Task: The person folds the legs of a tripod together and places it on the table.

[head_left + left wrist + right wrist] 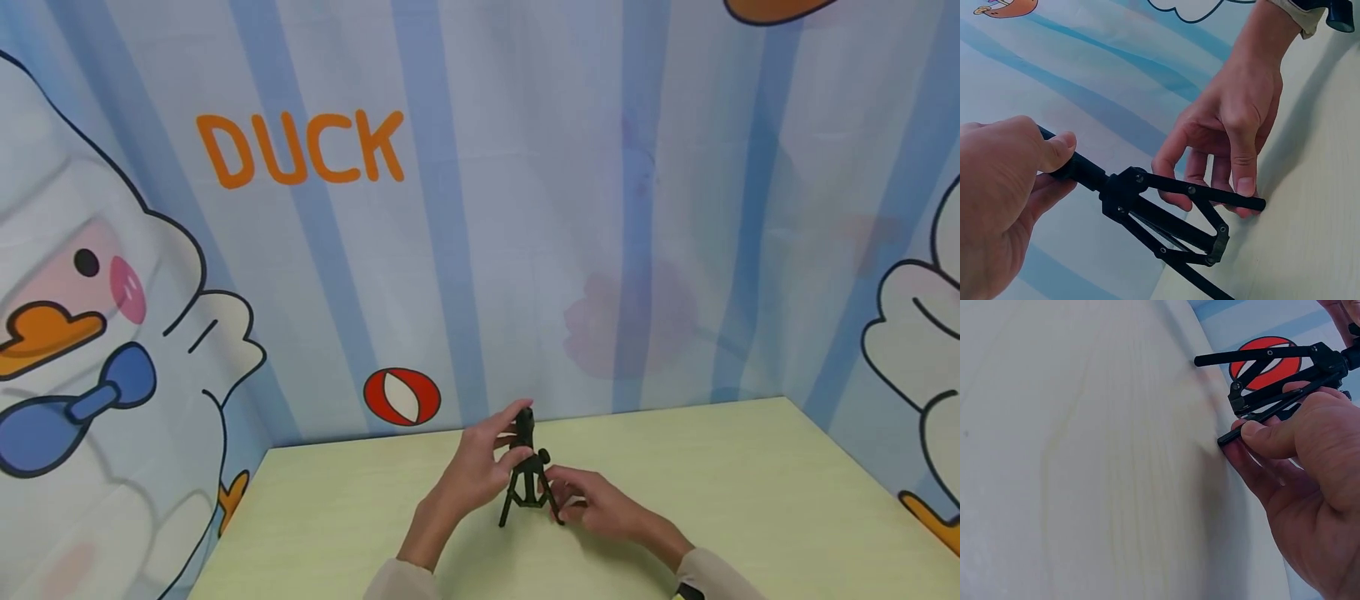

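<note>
A small black tripod stands upright over the table in the head view, its legs spread and joined by braces. My left hand grips its upper post, thumb and fingers wrapped about it; the left wrist view shows this hand at the left edge. My right hand pinches one leg near its foot between thumb and fingers, as the right wrist view shows with that hand on the tripod's leg. Part of the tripod's head is hidden behind the left fingers.
The pale yellow table reaches back to a hanging cloth with blue stripes, printed ducks and the word DUCK. Cloth also closes off the left and right sides.
</note>
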A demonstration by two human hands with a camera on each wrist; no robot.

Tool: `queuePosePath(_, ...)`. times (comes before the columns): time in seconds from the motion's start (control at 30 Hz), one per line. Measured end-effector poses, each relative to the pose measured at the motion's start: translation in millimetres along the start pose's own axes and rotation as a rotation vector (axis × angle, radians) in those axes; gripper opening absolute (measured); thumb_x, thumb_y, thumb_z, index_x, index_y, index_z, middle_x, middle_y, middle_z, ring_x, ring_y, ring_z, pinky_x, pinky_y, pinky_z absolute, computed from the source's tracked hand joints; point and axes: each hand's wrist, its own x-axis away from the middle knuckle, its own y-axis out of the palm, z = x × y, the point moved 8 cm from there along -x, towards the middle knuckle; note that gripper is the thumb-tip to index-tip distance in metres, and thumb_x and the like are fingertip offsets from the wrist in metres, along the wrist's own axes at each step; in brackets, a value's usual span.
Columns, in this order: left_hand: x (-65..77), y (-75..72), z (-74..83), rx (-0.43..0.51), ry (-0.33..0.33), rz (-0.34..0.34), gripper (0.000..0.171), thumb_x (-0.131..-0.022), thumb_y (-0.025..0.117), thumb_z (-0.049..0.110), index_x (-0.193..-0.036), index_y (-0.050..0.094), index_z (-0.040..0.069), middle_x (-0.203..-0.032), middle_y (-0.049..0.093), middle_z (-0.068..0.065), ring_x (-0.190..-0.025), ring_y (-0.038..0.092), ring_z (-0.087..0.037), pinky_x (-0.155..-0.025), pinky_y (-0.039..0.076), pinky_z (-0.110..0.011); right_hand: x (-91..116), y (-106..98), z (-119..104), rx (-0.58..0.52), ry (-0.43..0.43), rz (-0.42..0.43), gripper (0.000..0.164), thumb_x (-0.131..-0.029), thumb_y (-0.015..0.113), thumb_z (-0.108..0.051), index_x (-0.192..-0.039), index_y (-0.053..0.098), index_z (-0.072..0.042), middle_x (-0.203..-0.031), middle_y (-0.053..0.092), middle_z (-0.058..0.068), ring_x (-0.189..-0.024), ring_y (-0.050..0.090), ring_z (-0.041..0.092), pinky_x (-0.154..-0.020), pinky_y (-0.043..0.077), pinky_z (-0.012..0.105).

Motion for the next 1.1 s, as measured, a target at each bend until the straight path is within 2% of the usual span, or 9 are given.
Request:
queuePosePath(0.23, 0.3, -1.3, -2.2, 0.021, -0.009, 0.006, 0.068, -0.096, 0.069, -0.007, -0.157, 0.045, 0.012, -0.149, 0.056, -0.011, -0.123, 0.066, -0.026, -0.1, 0.054, -0.028, 0.3, 0.6, -1.6, -0.003, 0.021, 0.005, 0.041, -0.092, 0.06, 0.019, -0.128, 0.061, 0.0, -0.115, 0.064, 0.022, -0.097, 0.071, 0.036, -0.085, 0.061, 0.038)
queuePosePath(0.37, 0.5, -1.9, -3.2, 0.02, -0.008, 0.013, 0.068, -0.096, 0.069, -0.007, -0.157, 0.046, 0.014, -0.147, 0.058, -0.012, -0.123, 0.065, -0.025, -0.101, 0.054, -0.031, -0.8, 1.3, -1.9, 0.028, 0.034, -0.024, 0.041, -0.094, 0.06, 0.016, -0.129, 0.064, -0.003, -0.111, 0.069, 0.018, -0.097, 0.07, 0.032, -0.088, 0.059, 0.038)
queuePosePath(0.53, 1.2, -1.8, -4.4, 0.025, 0.0, 0.016, 0.069, -0.096, 0.069, -0.007, -0.157, 0.046, 0.015, -0.146, 0.059, -0.012, -0.123, 0.065, -0.025, -0.101, 0.054, -0.033, -2.2, 2.0, 0.0, 0.052, 0.03, -0.056, 0.04, -0.095, 0.062, 0.013, -0.128, 0.066, -0.009, -0.105, 0.071, 0.014, -0.094, 0.07, 0.026, -0.086, 0.058, 0.035)
queuePosePath(0.83, 1.9, -2.0, -5.2, 0.052, 0.003, 0.013, 0.069, -0.096, 0.068, -0.008, -0.157, 0.046, 0.015, -0.149, 0.057, -0.011, -0.125, 0.065, -0.027, -0.101, 0.055, -0.036, -3.0, 1.8, 2.1, 0.051, -0.016, -0.042, 0.038, -0.092, 0.069, 0.013, -0.127, 0.065, 0.001, -0.125, 0.066, 0.021, -0.095, 0.075, 0.028, -0.086, 0.061, 0.033)
queuePosePath(1.1, 2.4, -2.9, -5.1, 0.073, -0.011, 0.0, 0.07, -0.096, 0.068, -0.007, -0.158, 0.045, 0.017, -0.15, 0.055, -0.011, -0.127, 0.063, -0.025, -0.101, 0.053, -0.029, -8.5, -0.6, -2.9, 0.082, -0.05, -0.029, 0.031, -0.09, 0.075, 0.007, -0.119, 0.071, -0.005, -0.112, 0.074, 0.012, -0.088, 0.076, 0.021, -0.079, 0.062, 0.031)
